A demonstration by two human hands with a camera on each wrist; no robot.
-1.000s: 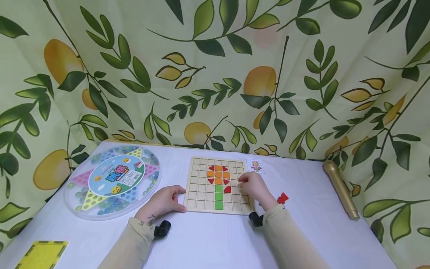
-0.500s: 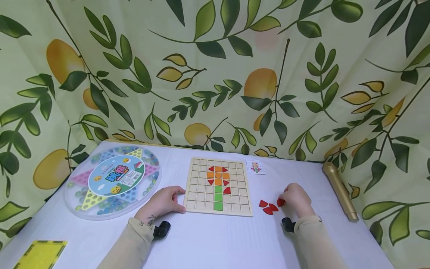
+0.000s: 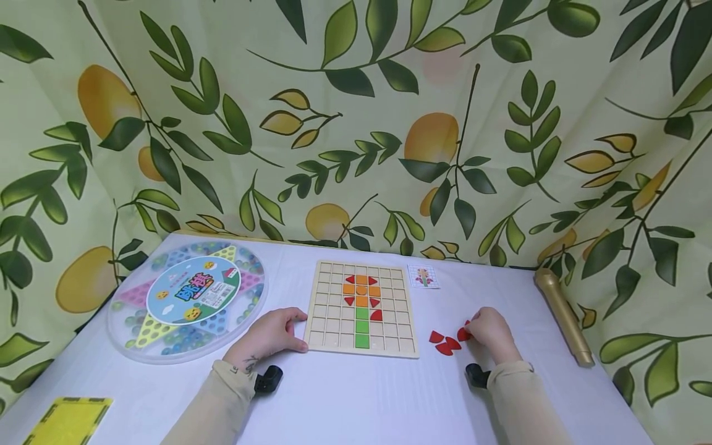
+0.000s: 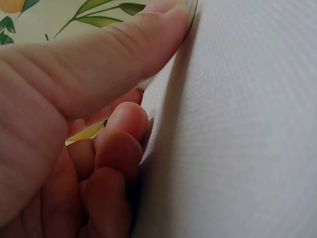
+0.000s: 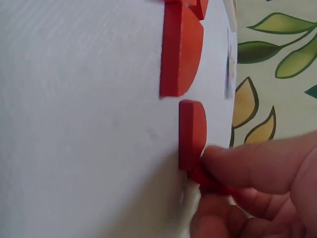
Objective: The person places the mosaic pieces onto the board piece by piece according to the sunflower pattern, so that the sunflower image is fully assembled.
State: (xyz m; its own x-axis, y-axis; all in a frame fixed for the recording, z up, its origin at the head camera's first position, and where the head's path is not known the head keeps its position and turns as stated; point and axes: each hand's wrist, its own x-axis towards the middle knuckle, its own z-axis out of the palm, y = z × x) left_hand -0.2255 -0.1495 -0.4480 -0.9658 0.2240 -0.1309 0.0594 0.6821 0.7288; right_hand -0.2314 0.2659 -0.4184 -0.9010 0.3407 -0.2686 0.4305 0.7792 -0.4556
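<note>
leafy curtain (image 3: 356,130) behind white cloth (image 3: 356,402). your left hand (image 3: 266,335), thumb and finger spread, touches board (image 3: 338,321) at left edge. your right hand (image 3: 492,332) pinches red piece (image 5: 211,184) near loose red bits (image 3: 452,343), right of board. seems picking-up step; next likely needs gentle lift.

From my remote station I see a matt, pale wooden board (image 3: 334,316) with a fine-lined face at the left hand (image 3: 267,339)'s fingertips. Beside the right hand (image 3: 491,334) lie red pieces (image 3: 453,343), smooth, with a slight sheen. Under both hands, the bench (image 3: 356,402) wears matt, woven cloth. Left of the left hand, I read a round case (image 3: 167,356) as glossy clear plastic; right of the right hand, a golden rod (image 3: 563,315) looks smooth and metallic.
</note>
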